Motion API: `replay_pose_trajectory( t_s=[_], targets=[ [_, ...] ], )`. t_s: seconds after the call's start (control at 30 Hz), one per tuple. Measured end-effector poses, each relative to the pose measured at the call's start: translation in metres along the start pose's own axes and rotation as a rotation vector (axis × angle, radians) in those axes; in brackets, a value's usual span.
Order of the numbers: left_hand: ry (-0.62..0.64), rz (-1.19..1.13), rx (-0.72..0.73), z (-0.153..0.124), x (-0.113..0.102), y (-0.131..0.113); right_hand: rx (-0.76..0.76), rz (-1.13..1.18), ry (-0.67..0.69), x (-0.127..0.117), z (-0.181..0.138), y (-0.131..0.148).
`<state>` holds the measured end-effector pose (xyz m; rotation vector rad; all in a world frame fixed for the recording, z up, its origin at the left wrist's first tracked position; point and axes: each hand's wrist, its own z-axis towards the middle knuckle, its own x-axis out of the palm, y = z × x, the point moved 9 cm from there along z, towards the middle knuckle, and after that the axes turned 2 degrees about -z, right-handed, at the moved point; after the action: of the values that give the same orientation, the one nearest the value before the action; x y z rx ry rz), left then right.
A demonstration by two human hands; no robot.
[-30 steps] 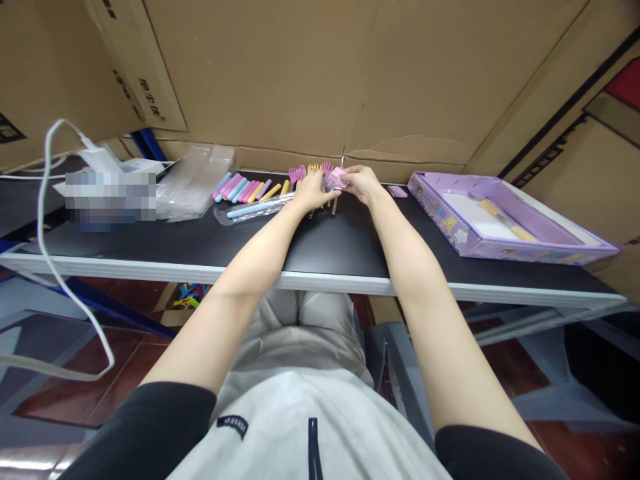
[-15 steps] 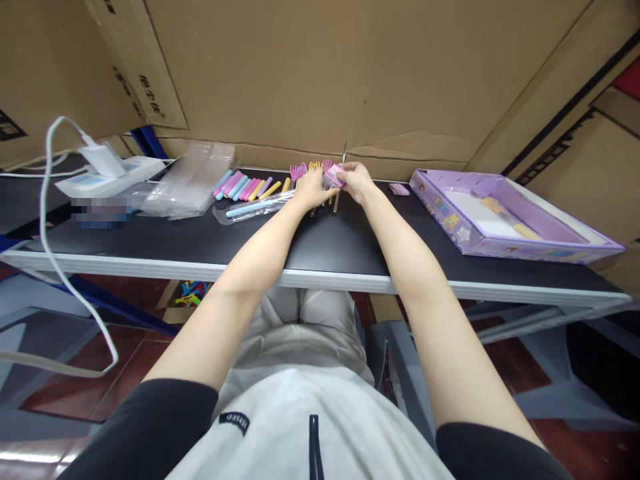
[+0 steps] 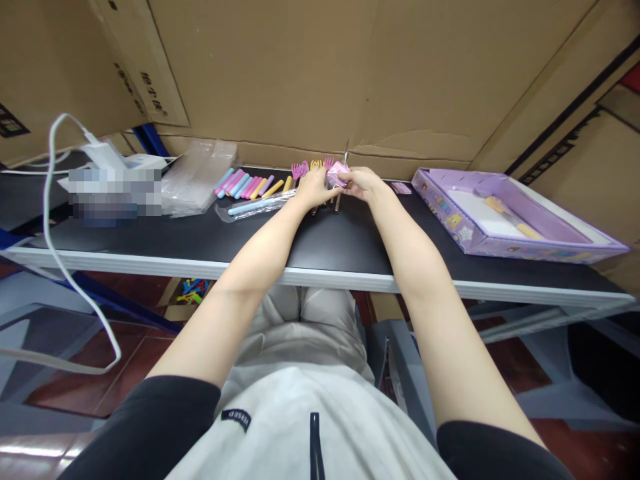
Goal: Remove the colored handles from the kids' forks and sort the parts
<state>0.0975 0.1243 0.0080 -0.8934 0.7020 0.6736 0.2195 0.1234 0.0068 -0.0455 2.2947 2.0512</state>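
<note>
Both my hands meet at the far middle of the black table (image 3: 330,250). My left hand (image 3: 313,188) and my right hand (image 3: 364,183) pinch a small pink packet (image 3: 337,173) between their fingertips, held just above the table. Right behind it stand small pink and yellow hand-shaped toys (image 3: 311,167). Several thin dark sticks (image 3: 337,203) lie under my hands. A row of pastel pens (image 3: 246,186) lies to the left, with a blue pen in a clear sleeve (image 3: 255,206) in front of them.
An open purple box (image 3: 505,217) sits at the right of the table. A small pink piece (image 3: 401,188) lies between it and my hands. Clear plastic bags (image 3: 196,177) and a white charger with cable (image 3: 95,157) lie at the left. Cardboard walls stand behind.
My hands have stayed in place and worked the pink packet slightly between the fingers. The view has shifted a little.
</note>
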Motion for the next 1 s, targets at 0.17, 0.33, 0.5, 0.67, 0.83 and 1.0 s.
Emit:
replay_pose_trajectory(
  t_s=[0.17,0.33,0.5,0.67,0.83,1.0],
  targets=[
    [-0.016,-0.007,0.001,-0.002,-0.001,0.000,0.057,0.056,0.042,0.001,-0.001,-0.004],
    [-0.016,-0.026,0.002,-0.002,-0.002,0.000,0.064,0.073,0.042,0.000,0.001,-0.006],
    [-0.015,-0.022,-0.005,-0.001,-0.003,0.001,0.036,0.049,0.009,0.000,0.002,-0.004],
    [-0.015,-0.024,-0.002,-0.001,-0.002,0.001,-0.017,-0.017,0.061,0.000,0.000,0.001],
    [-0.002,-0.025,0.004,-0.002,-0.003,0.000,-0.127,-0.159,0.005,-0.011,0.004,0.011],
    [-0.001,-0.021,0.012,-0.002,-0.003,0.000,-0.223,-0.253,-0.026,-0.017,0.011,0.018]
  ],
)
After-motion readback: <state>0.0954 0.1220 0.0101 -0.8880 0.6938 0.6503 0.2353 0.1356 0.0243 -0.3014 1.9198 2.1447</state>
